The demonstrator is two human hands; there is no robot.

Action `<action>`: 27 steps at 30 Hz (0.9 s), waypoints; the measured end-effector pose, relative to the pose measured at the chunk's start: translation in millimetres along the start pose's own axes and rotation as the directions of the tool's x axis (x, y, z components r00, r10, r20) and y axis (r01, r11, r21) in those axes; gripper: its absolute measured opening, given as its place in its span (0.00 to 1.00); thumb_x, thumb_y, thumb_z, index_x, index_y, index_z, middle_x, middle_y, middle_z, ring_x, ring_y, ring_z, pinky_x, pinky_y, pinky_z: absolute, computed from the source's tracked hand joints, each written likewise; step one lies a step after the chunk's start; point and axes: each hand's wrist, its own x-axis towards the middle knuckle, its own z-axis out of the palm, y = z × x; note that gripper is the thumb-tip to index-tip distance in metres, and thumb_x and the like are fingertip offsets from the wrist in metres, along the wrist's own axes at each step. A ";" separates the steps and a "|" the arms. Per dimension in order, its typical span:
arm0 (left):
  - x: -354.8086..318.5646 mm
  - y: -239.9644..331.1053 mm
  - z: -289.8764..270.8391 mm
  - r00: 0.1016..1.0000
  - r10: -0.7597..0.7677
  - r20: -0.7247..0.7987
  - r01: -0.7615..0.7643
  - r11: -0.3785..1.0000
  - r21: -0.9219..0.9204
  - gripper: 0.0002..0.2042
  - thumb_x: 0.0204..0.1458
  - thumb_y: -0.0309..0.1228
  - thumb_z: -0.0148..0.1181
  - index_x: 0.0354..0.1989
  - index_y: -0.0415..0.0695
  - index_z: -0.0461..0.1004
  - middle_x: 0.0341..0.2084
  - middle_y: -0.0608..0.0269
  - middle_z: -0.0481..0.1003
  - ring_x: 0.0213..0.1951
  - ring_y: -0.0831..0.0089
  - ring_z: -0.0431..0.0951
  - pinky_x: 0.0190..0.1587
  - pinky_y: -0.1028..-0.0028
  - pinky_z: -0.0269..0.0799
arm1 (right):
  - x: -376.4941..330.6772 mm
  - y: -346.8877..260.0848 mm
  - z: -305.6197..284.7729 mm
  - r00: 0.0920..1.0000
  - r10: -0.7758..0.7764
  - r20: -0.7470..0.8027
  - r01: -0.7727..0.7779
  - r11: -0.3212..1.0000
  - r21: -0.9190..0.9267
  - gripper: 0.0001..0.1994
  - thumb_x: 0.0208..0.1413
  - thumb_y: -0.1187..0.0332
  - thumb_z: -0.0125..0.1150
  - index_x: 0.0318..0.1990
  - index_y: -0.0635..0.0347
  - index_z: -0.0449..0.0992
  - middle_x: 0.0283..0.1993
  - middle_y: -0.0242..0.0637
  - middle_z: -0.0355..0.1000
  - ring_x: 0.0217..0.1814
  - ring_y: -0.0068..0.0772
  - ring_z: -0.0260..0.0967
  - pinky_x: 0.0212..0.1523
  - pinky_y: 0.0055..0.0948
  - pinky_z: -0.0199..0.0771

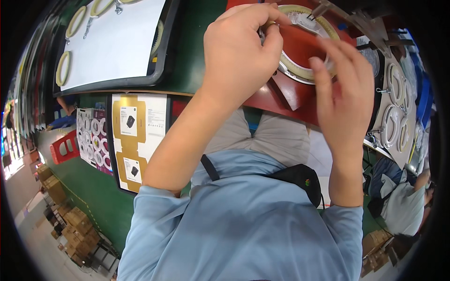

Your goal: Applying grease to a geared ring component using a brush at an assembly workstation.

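Note:
A large cream-coloured ring [300,73] with a pale inner rim lies on a red work surface [307,47] beyond my lap. My left hand [241,54] is at the ring's left side, thumb and forefinger curled together in a pinch. Whatever sits between those fingertips is mostly hidden by the hand. To the right, my right hand [347,79] hovers over the ring's right edge, blurred by motion. Its thumb and fingers are apart, with nothing visible between them. Inside the ring's far part lies a small clear or whitish piece [302,21].
A metal fixture [363,25] stands at the back right. On the left, a black-edged tray [157,77] with white sheeting holds several similar rings. More rings lie on a board [391,112] at right. Flat printed card [129,133] hangs below the left table edge. A co-worker's sleeve [403,208] shows at lower right.

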 end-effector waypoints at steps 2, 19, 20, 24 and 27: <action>0.5 -4.8 0.1 0.997 0.071 -0.015 -0.071 0.997 0.013 0.07 0.55 0.18 0.62 0.41 0.37 0.83 0.44 0.47 0.84 0.39 0.66 0.86 0.39 0.73 0.80 | 2.6 9.0 8.9 0.998 0.060 -0.034 -0.060 0.998 0.002 0.20 0.65 0.62 0.66 0.59 0.64 0.78 0.58 0.49 0.76 0.61 0.54 0.72 0.63 0.45 0.70; -0.3 -37.3 10.0 0.952 0.306 -0.010 -0.300 0.938 0.175 0.09 0.53 0.24 0.66 0.42 0.39 0.82 0.43 0.50 0.84 0.49 0.53 0.83 0.52 0.62 0.78 | 7.0 17.9 29.5 0.975 0.146 0.167 -0.135 0.988 -0.071 0.30 0.73 0.54 0.52 0.71 0.71 0.65 0.75 0.57 0.61 0.81 0.55 0.53 0.77 0.42 0.54; -1.5 -38.4 11.5 0.947 0.322 -0.011 -0.316 0.934 0.168 0.09 0.53 0.24 0.66 0.42 0.39 0.82 0.43 0.50 0.84 0.49 0.53 0.83 0.52 0.62 0.78 | 5.4 18.5 30.5 0.979 0.147 0.140 -0.142 0.989 -0.049 0.30 0.71 0.53 0.54 0.68 0.72 0.67 0.73 0.58 0.63 0.79 0.58 0.55 0.77 0.46 0.55; -6.7 -35.9 5.5 0.942 0.333 -0.042 -0.312 0.917 0.250 0.10 0.54 0.27 0.69 0.43 0.39 0.80 0.41 0.52 0.83 0.45 0.54 0.82 0.48 0.62 0.77 | 0.6 1.1 9.7 0.991 0.115 0.073 -0.118 0.992 0.038 0.26 0.66 0.57 0.63 0.62 0.70 0.73 0.68 0.55 0.69 0.72 0.57 0.64 0.72 0.46 0.62; -2.7 -35.5 -8.7 0.943 0.332 -0.031 -0.303 0.891 0.338 0.12 0.55 0.30 0.70 0.45 0.39 0.80 0.40 0.55 0.82 0.41 0.61 0.81 0.45 0.67 0.77 | 10.7 2.3 -36.2 0.963 -0.137 -0.231 0.156 0.985 0.069 0.18 0.61 0.75 0.66 0.58 0.69 0.76 0.56 0.49 0.77 0.56 0.48 0.76 0.59 0.39 0.75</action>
